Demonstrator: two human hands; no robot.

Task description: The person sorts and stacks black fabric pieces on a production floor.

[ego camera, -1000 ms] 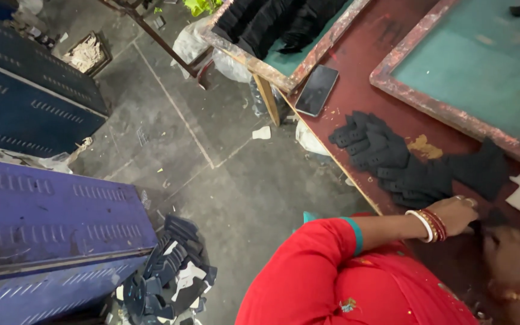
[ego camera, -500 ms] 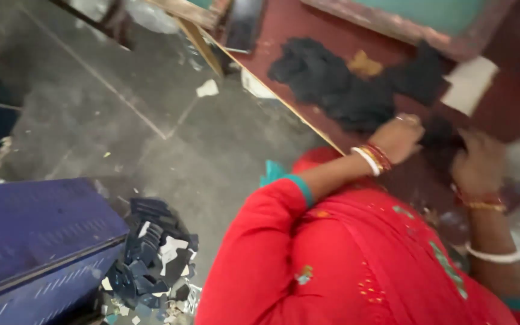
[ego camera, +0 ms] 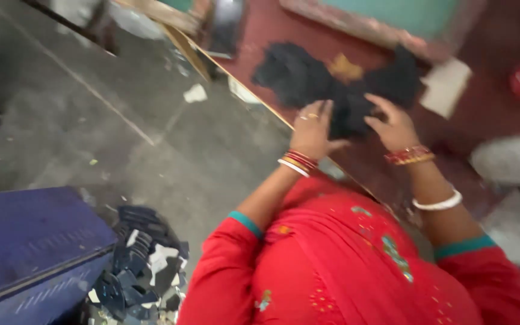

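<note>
A heap of black fabric pieces (ego camera: pixel 308 75) lies on a dark red table (ego camera: pixel 489 114). My left hand (ego camera: pixel 313 129), with a ring and red and gold bangles at the wrist, rests flat on the near left edge of the heap. Just to its right, my right hand (ego camera: pixel 394 125) presses on the same heap with fingers spread. Neither hand is closed around anything. A small tan scrap (ego camera: pixel 344 67) sits on top of the black pieces. My red sleeves and red garment fill the lower part of the view.
A pale paper sheet (ego camera: pixel 445 87) lies right of the heap, and a framed teal panel (ego camera: pixel 404 18) stands behind it. A phone (ego camera: pixel 227 27) sits near the table's far corner. A blue metal case (ego camera: pixel 25 247) and a pile of dark offcuts (ego camera: pixel 139 265) sit on the grey floor.
The view has swung right and down. Both hands have moved forward onto the black fabric heap, which was beyond them before; the right hand now lies flat on it.
</note>
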